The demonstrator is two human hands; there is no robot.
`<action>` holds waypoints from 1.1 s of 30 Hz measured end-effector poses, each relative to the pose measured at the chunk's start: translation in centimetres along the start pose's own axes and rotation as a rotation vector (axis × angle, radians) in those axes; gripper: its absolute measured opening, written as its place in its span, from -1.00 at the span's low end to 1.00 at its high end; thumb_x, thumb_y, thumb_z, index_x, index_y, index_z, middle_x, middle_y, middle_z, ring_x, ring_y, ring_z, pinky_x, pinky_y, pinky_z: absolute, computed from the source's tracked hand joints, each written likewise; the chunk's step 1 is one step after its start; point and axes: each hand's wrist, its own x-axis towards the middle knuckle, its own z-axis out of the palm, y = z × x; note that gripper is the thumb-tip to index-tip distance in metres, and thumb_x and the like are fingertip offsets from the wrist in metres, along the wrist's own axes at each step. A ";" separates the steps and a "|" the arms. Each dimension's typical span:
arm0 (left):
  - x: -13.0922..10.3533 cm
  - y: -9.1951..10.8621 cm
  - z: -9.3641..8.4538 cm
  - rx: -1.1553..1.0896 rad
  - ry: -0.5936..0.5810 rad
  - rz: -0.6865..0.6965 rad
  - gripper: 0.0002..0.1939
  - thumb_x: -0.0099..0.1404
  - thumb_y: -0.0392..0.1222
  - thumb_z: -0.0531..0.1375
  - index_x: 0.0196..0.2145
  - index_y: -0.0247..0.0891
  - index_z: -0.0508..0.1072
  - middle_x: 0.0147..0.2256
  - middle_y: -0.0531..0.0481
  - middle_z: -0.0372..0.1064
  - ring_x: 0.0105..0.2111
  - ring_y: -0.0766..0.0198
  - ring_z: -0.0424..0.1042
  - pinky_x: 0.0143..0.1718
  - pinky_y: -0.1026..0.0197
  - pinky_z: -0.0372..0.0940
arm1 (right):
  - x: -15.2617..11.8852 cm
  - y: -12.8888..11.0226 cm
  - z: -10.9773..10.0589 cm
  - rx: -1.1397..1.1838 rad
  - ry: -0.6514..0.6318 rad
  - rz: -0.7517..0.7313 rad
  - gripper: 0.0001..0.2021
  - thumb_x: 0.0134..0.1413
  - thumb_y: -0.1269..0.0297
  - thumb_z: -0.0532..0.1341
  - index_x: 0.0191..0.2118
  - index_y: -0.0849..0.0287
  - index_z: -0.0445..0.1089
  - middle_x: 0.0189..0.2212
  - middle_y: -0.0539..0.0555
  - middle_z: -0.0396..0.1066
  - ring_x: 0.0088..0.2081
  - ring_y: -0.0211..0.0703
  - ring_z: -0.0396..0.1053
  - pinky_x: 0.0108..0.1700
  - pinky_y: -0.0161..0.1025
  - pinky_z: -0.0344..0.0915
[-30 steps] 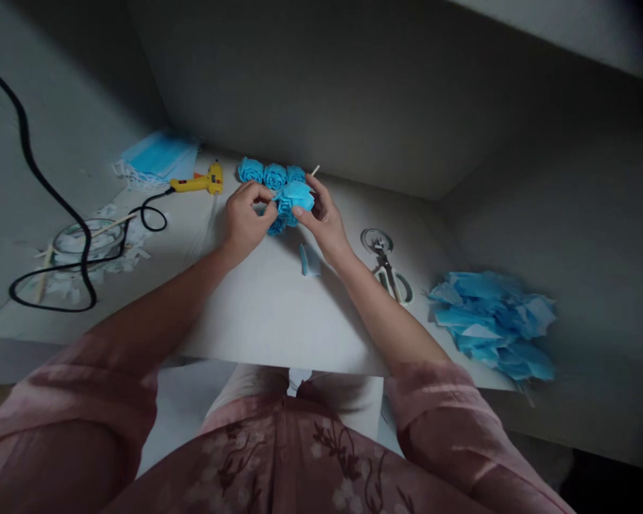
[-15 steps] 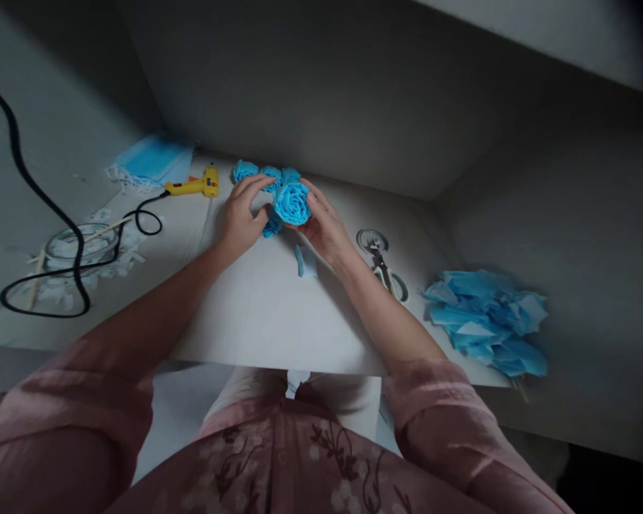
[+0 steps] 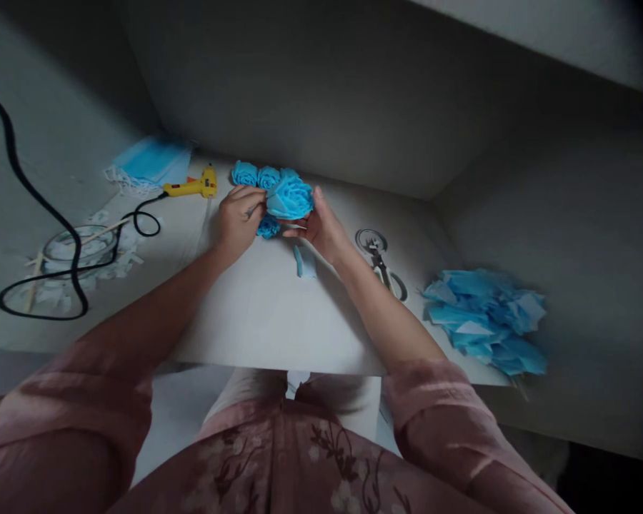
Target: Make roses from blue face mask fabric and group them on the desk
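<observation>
Between my hands, above the white table, is a large blue ruffled flower. My left hand has its fingers closed on the flower's left edge. My right hand holds the flower from the right, thumb up along its side and fingers beneath. Behind it lie smaller blue flowers, one at the far left and one beside it. Another small blue flower shows just below my left fingertips. A small light-blue folded piece lies nearer my body.
A yellow glue gun with a black cord lies left, before stacked blue masks. A roll with white scraps is farther left. Scissors lie right of my right hand, and a heap of blue pieces is at the right.
The large flower has tilted, so its side shows more than its spiral face. My left fingers have drawn together at its edge, and my right fingers have spread beneath it.
</observation>
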 end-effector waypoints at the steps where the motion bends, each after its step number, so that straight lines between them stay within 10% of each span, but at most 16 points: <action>1: 0.0 0.1 -0.1 0.006 0.000 0.003 -0.80 0.39 -0.26 0.19 -0.31 -0.13 0.63 -0.20 -0.03 0.63 -0.14 0.13 0.56 0.03 0.06 0.45 | -0.2 -0.1 0.1 -0.009 -0.003 -0.013 -0.12 -0.02 -0.60 0.21 0.18 0.01 0.45 0.08 0.15 0.60 0.11 0.12 0.56 0.05 0.10 0.64; 7: -0.2 -1.0 0.0 -0.006 0.117 -0.139 -0.70 0.45 -0.17 0.20 0.08 -0.11 0.62 0.03 -0.07 0.61 0.03 0.14 0.56 0.11 0.08 0.45 | 0.4 -3.2 -2.1 -0.147 0.067 -0.210 -0.24 0.04 -0.38 0.36 0.29 -0.12 0.42 0.23 0.05 0.52 0.24 0.12 0.50 0.15 0.07 0.58; 13: -2.4 -5.2 1.9 -0.069 0.221 -0.400 -0.65 0.44 -0.21 0.16 0.13 -0.13 0.54 -0.08 -0.08 0.62 -0.17 0.26 0.57 -0.11 0.22 0.48 | 7.6 -6.5 -5.7 -0.398 0.216 -0.408 -0.07 -0.09 -0.49 0.35 0.32 -0.04 0.40 0.11 0.08 0.57 0.26 0.24 0.48 0.17 0.10 0.52; 22: -3.6 -7.2 2.6 -0.094 0.223 -0.460 -0.65 0.41 -0.26 0.16 0.10 -0.10 0.54 -0.10 -0.06 0.62 -0.15 0.26 0.60 -0.11 0.21 0.49 | 15.9 -2.0 -6.1 -0.533 0.090 -0.339 -0.08 -0.19 -0.43 0.43 0.28 -0.12 0.38 0.23 0.08 0.50 0.28 0.02 0.42 0.43 0.09 0.31; 33: -2.6 -4.3 1.4 -0.082 0.134 -0.627 -0.64 0.41 -0.27 0.14 0.10 -0.18 0.55 -0.01 -0.09 0.61 -0.05 0.18 0.59 0.04 0.11 0.47 | 20.6 0.8 -8.7 -0.676 -0.042 -0.389 -0.07 0.01 -0.29 0.40 0.40 0.11 0.27 0.32 0.27 0.43 0.37 0.15 0.37 0.43 0.09 0.27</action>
